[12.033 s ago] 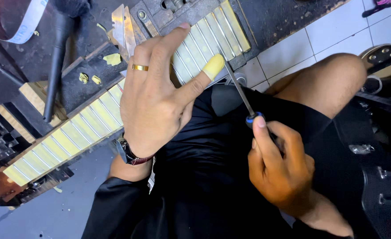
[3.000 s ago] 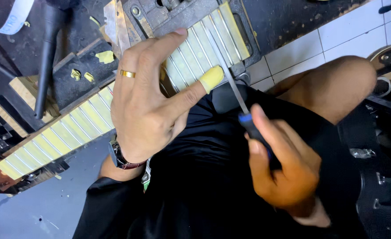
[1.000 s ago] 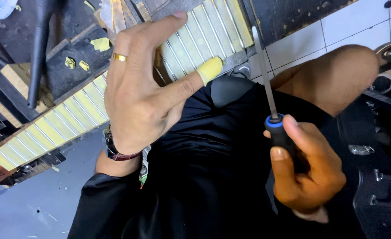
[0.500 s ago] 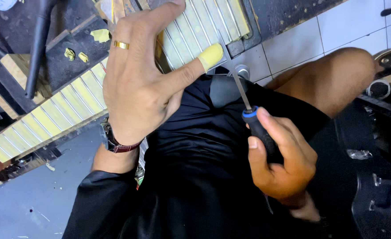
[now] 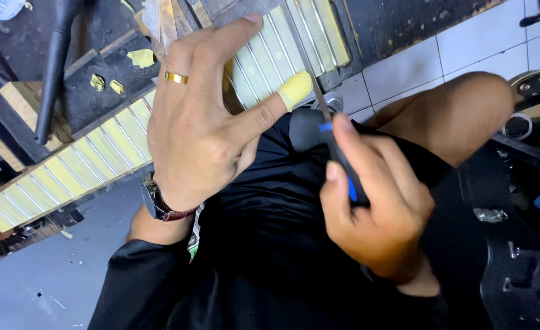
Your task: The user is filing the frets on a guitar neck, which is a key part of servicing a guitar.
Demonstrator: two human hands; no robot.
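Over white floor tiles (image 5: 404, 67), steadying long fretted guitar neck with yellowish taped frets (image 5: 86, 165) under spread-open left hand (image 5: 202, 122), working blue-black-handled screwdriver (image 5: 334, 153) clenched in right hand (image 5: 374, 208), probably needing careful tip placement.

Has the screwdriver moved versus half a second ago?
Yes. The right hand brought the screwdriver left, its shaft closer to the taped thumb on the fretboard.

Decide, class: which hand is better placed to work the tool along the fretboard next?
The right hand: it already grips the blue-handled screwdriver, whose blade reaches the guitar neck. The left hand lies spread on the neck, steadying it.
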